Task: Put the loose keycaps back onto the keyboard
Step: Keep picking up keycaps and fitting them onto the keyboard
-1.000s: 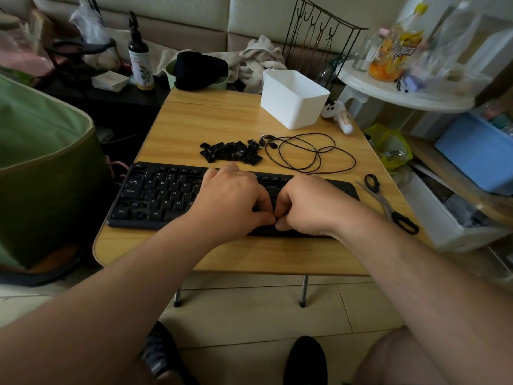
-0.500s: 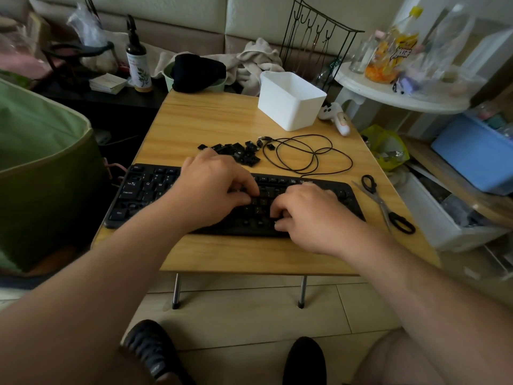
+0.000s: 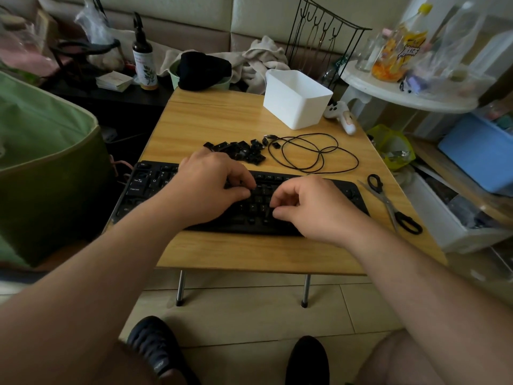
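A black keyboard (image 3: 144,187) lies across the near half of the wooden table (image 3: 222,118). Both hands cover its middle. My left hand (image 3: 211,187) hovers over the centre keys with its fingers bent down and the tips at the key tops. I see no keycap in it. My right hand (image 3: 313,207) rests over the right part of the keyboard, fingers loosely curled, thumb and forefinger slightly apart and holding nothing I can see. A pile of several loose black keycaps (image 3: 238,152) lies just behind the keyboard, past my left hand's knuckles.
A coiled black cable (image 3: 313,154) lies right of the keycaps, and a white bin (image 3: 297,98) stands behind it. Black-handled scissors (image 3: 388,204) lie at the table's right edge. A green bag (image 3: 41,162) is on the left and a cluttered shelf on the right.
Both hands were pinched together at the keyboard's front edge. They have separated and moved back over the keys, the left one toward the keycap pile.
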Demonstrator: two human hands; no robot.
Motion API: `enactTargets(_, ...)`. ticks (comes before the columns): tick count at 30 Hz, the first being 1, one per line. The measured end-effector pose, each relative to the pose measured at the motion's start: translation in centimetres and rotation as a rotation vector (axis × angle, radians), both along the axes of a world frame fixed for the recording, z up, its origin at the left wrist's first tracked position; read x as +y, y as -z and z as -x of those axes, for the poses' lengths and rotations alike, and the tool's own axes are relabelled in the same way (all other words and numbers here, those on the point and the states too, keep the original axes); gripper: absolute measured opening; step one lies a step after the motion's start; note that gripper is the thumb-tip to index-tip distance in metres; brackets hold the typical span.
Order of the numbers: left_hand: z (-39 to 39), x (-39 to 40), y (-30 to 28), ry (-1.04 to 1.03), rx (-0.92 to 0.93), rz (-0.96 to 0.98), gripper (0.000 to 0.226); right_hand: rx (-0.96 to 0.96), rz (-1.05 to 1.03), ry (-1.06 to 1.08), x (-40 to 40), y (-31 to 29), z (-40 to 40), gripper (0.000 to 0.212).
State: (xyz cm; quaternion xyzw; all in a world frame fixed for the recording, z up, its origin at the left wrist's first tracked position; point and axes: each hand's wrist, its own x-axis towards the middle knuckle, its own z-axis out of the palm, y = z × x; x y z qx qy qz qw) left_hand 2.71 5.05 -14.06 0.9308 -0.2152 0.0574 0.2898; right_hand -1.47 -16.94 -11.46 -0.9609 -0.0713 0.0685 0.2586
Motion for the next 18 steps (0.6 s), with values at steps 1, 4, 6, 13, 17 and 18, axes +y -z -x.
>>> enactTargets(1, 0.2, -0.2, 0.1, 0.013, -0.005, -0.009, 0.013, 0.029, -0.019, 0.002, 0.2, 0.0, -0.2, 0.009)
enactTargets(4, 0.7, -0.7, 0.3, 0.033, -0.007, -0.061, 0.009, 0.066, -0.010, 0.005, 0.6, 0.2, -0.5, 0.008)
enactTargets(6, 1.0, -1.1, 0.5, 0.034, -0.005, -0.089, 0.008, 0.057, 0.020, 0.003, 0.9, 0.3, -0.6, 0.007)
enactTargets(13, 2.9, -2.9, 1.9, -0.075, -0.045, -0.123, 0.029, 0.000, 0.167, -0.032, 1.4, 0.9, -0.6, 0.012)
enactTargets(17, 3.3, -2.9, 2.2, -0.111, -0.024, -0.089, 0.021, -0.016, 0.109, -0.005, 1.3, 1.3, -0.3, 0.011)
enactTargets(18, 3.4, -2.9, 2.2, -0.113, -0.024, -0.077, 0.018, -0.020, 0.099, -0.001, 1.3, 1.4, -0.2, 0.010)
